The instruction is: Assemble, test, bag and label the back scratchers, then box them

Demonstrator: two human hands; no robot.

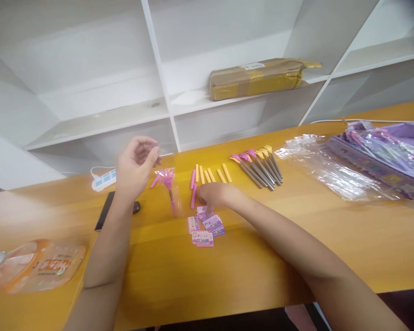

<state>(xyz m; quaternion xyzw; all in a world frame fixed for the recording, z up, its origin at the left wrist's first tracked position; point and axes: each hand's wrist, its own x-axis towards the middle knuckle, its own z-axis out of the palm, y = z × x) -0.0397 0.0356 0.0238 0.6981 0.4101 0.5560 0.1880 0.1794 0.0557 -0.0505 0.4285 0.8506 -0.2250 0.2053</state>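
Observation:
My left hand (pixel 138 163) is raised over the table with its fingers curled, pinching the top of a clear plastic bag (pixel 180 195). Inside that bag shows a pink back scratcher (pixel 166 179) with a hand-shaped head. My right hand (pixel 212 195) reaches down to the small printed cards (pixel 203 237), its blurred fingertips at the upper ones; whether they grip a card is hidden. Just beyond it lie several yellow tubes (pixel 207 175) and a few pink tubes (pixel 193 195). Back scratchers with metal rods (pixel 258 170) and pink or yellow heads lie in a row to the right.
Clear empty bags (pixel 345 177) are piled at right, beside a purple box (pixel 376 170) of packaged items. At left are a bottle (pixel 41 266), a phone (pixel 105 211) and a power strip (pixel 104 179). A taped parcel (pixel 258 78) sits on the shelf behind.

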